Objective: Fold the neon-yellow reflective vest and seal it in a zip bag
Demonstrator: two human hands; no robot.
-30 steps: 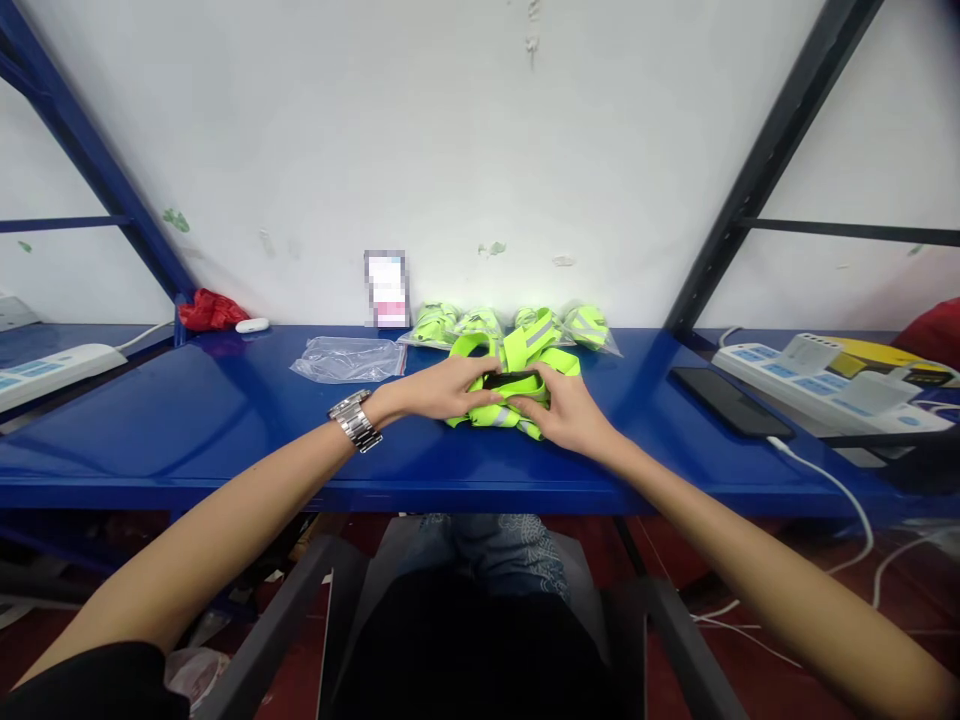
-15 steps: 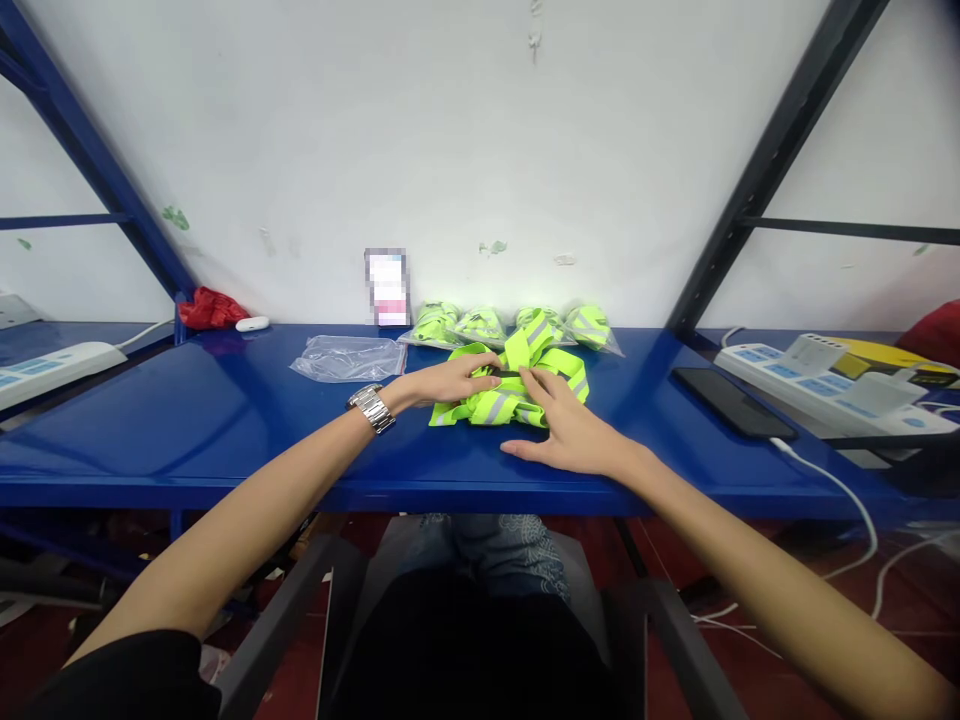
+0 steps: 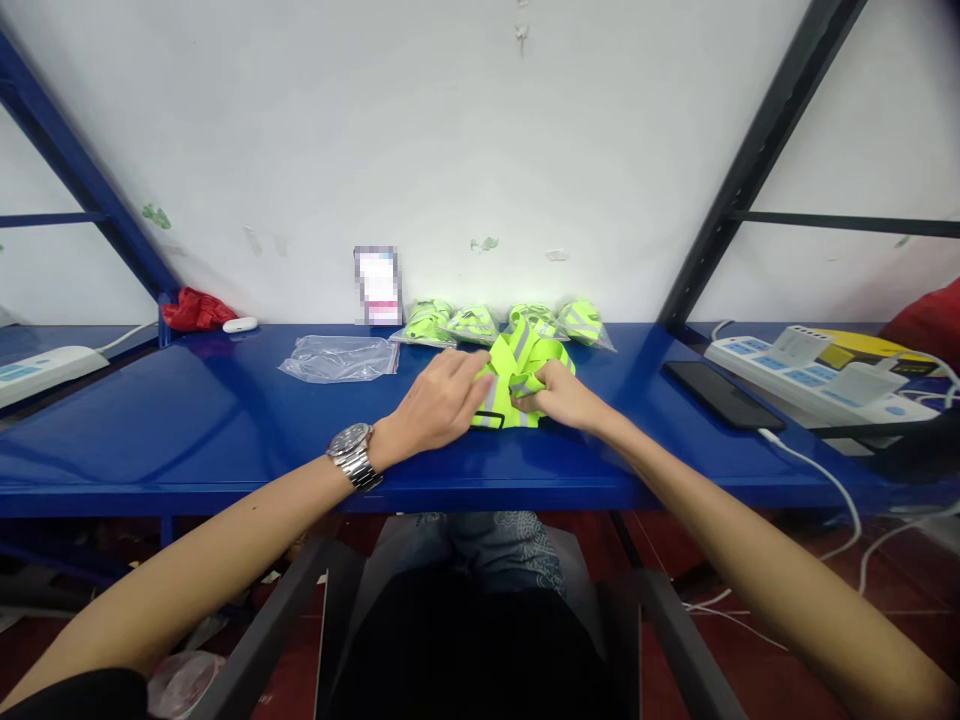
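My left hand [image 3: 435, 405] lies on the left edge of the folded neon-yellow vest [image 3: 517, 385], fingers curled over the fabric and pressing it down. My right hand [image 3: 566, 400] pinches the vest's right side between thumb and fingers. The vest sits on the blue worktop [image 3: 225, 420], just in front of a row of bagged vests [image 3: 472, 322] by the wall. An empty clear bag [image 3: 339, 358] lies to the left, a black phone [image 3: 718, 394] well to the right.
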